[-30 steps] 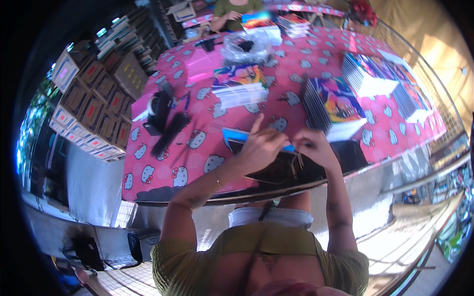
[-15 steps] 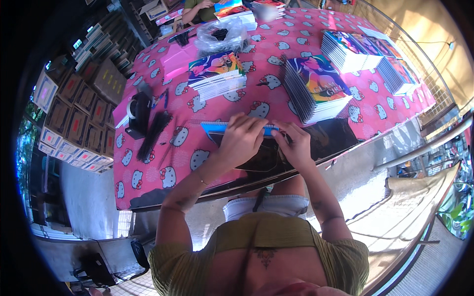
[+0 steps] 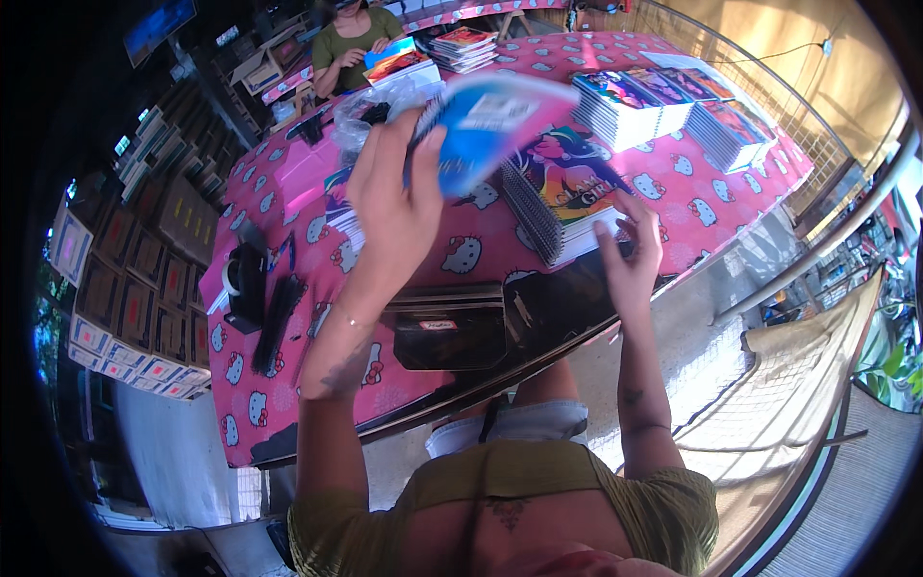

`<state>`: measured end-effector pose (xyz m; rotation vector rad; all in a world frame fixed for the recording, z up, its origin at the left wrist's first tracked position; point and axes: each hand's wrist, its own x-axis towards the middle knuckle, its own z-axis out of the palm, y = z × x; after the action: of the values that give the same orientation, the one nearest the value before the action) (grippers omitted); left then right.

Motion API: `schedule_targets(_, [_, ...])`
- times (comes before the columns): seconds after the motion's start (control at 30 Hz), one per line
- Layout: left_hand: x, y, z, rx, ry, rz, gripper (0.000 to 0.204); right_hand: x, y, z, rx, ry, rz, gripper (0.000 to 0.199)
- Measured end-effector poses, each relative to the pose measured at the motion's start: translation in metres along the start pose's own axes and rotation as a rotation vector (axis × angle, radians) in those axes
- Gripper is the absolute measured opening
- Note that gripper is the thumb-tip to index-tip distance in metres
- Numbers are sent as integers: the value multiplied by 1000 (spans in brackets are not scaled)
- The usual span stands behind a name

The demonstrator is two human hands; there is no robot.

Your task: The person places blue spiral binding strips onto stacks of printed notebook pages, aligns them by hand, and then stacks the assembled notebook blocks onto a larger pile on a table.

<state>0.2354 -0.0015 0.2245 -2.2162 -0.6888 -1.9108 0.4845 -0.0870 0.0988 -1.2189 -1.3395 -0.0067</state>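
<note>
My left hand point(image 3: 396, 197) is closed on the spiral-bound edge of a notebook point(image 3: 490, 130), held tilted above the table. Its blue cover with a white label is smeared by motion. A stack of spiral notebooks point(image 3: 567, 192) with colourful covers lies beyond it to the right. My right hand point(image 3: 632, 245) is at that stack's right side, fingers apart and holding nothing; whether it touches the stack I cannot tell. At the table's near edge, in front of me, lies a flat black board-like piece point(image 3: 447, 332) with a small label.
A black tape dispenser point(image 3: 248, 284) and a bundle of thin black binding coils point(image 3: 279, 322) lie at left. Further notebook stacks point(image 3: 635, 111) stand far right; a clear plastic bag point(image 3: 356, 120) lies behind. Cardboard boxes point(image 3: 144, 260) are piled left. Across the table a person point(image 3: 361, 53) handles notebooks.
My left hand has lifted the blue notebook off the black surface, up and away from me. My right hand has let go of it and moved right, to the notebook stack.
</note>
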Motion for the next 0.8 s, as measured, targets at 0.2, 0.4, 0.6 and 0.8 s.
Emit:
schedule_targets(0.2, [53,13,100,-979,-73,-531,44,46,-15,6,-314,123,-559,57])
schedule_targets(0.4, [52,-68,184,-328,-283,-1,59,68,3,-10,722,60,160,39])
schedule_targets(0.6, [-36,-94,222,248,-1064,-88,60,40,61,-17,-137,487,7,68])
schedule_targets(0.8, [-46,-116,193,70,-568,-157,54,8,44,32,-536,-262,-251,58])
